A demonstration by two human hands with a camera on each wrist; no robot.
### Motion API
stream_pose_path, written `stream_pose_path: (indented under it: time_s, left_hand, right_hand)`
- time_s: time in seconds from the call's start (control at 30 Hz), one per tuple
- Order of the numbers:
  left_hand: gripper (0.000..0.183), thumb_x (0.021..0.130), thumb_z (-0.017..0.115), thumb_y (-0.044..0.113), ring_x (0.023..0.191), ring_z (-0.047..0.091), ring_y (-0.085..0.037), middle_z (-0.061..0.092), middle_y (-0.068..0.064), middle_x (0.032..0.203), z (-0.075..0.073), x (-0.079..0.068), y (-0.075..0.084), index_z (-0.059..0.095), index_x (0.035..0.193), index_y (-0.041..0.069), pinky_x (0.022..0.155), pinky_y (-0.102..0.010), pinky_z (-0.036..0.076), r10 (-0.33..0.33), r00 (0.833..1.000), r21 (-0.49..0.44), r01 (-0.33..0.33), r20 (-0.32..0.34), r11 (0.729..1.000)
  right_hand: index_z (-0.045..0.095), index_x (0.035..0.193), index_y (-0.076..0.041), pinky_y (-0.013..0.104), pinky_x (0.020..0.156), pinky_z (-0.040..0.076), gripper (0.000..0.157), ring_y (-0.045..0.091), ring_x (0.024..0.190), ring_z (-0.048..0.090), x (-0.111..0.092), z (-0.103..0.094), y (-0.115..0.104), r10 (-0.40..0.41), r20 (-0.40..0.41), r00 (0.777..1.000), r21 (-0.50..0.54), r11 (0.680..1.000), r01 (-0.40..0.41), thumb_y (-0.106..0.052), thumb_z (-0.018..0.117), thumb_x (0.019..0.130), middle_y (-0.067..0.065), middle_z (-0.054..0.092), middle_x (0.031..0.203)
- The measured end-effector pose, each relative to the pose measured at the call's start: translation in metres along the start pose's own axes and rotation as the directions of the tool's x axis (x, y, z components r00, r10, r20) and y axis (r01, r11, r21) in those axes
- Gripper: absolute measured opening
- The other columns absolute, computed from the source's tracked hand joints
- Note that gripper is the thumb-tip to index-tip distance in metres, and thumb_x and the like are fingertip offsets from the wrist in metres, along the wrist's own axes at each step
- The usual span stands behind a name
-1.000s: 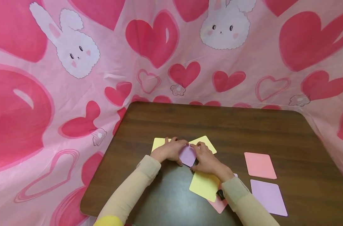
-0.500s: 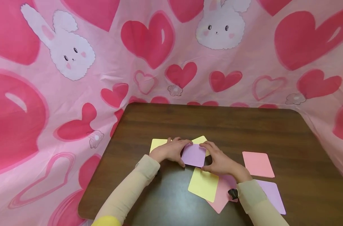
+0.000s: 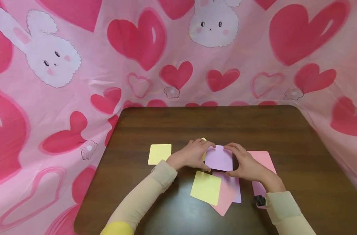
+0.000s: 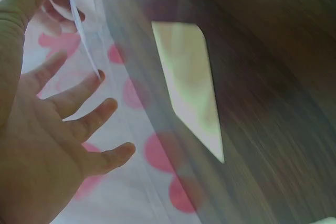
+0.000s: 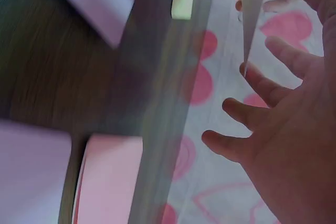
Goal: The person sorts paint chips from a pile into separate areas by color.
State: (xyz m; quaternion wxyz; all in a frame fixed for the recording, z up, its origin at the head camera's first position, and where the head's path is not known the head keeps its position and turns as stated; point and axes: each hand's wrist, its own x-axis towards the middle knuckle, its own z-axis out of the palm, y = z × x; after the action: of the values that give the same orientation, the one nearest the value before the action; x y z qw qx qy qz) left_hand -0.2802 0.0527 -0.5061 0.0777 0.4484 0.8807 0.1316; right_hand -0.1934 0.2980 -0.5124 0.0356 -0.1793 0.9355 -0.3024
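Note:
Between both hands, a purple square card (image 3: 219, 159) is held up by its left and right sides, over the middle of the table. My left hand (image 3: 193, 154) pinches the left side with thumb and fingertips; my right hand (image 3: 246, 164) does likewise on the right. In the left wrist view the card (image 4: 84, 32) is a thin edge-on sheet at the fingertips, other fingers spread. A yellow card (image 3: 205, 188) lies just in front, overlapping a pink card (image 3: 226, 198) and another purple card (image 3: 233, 186). A further yellow card (image 3: 204, 154) is mostly hidden behind my left hand.
A lone yellow card (image 3: 159, 154) lies on the brown table (image 3: 166, 125) at the left. On the right, a pink card (image 3: 264, 159) and a purple card (image 3: 257, 188) are partly covered by my right arm. A heart-patterned pink cloth (image 3: 178, 39) hangs behind.
The held purple card has moved right, both hands travelling with it. My right hand has spread away from the left, showing more of the card. The head view has shifted slightly.

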Motion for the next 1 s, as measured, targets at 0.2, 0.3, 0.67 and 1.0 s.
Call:
stream_pose_path:
  time_s: [0.2,0.3,0.67,1.0]
  left_hand:
    - [0.089,0.072,0.086,0.057,0.137,0.041,-0.021,0.052,0.006,0.145,0.005,0.022,0.026,0.046,0.144,0.024,0.105,-0.05,0.038,0.052,0.999,-0.009,-0.052,-0.004,0.999]
    - [0.088,0.074,0.084,0.058,0.139,0.038,-0.022,0.05,0.006,0.147,0.01,0.032,0.039,0.045,0.145,0.025,0.105,-0.047,0.038,0.084,0.996,-0.004,-0.084,0.008,0.996]
    - [0.09,0.073,0.074,0.073,0.137,0.037,-0.014,0.047,0.011,0.146,0.048,0.062,0.107,0.041,0.146,0.032,0.105,-0.042,0.036,0.093,0.995,0.078,-0.096,0.039,0.992]
    - [0.09,0.069,0.072,0.08,0.13,0.042,-0.015,0.055,0.015,0.133,0.084,0.062,0.146,0.046,0.141,0.033,0.106,-0.049,0.034,0.079,0.996,0.204,-0.087,0.047,0.975]
  right_hand:
    - [0.043,0.147,-0.004,0.068,0.103,0.039,0.093,0.046,0.134,0.041,-0.029,-0.025,0.013,0.025,-0.023,0.999,-0.019,0.999,-0.026,-0.017,0.093,0.07,0.019,0.037,0.151]
    - [0.043,0.147,-0.006,0.072,0.101,0.035,0.092,0.05,0.136,0.038,-0.047,-0.039,0.019,0.061,-0.015,0.998,-0.001,0.998,-0.061,-0.018,0.093,0.07,0.021,0.036,0.153]
    - [0.044,0.143,-0.001,0.016,0.101,0.039,0.095,0.051,0.124,0.048,-0.108,-0.059,0.05,0.109,-0.009,0.994,0.0,0.994,-0.109,-0.006,0.091,0.062,0.03,0.04,0.147]
    - [0.052,0.133,-0.002,-0.001,0.093,0.019,0.094,0.034,0.118,0.052,-0.14,-0.041,0.076,0.074,-0.031,0.997,-0.006,0.997,-0.074,-0.001,0.093,0.048,0.03,0.048,0.139]
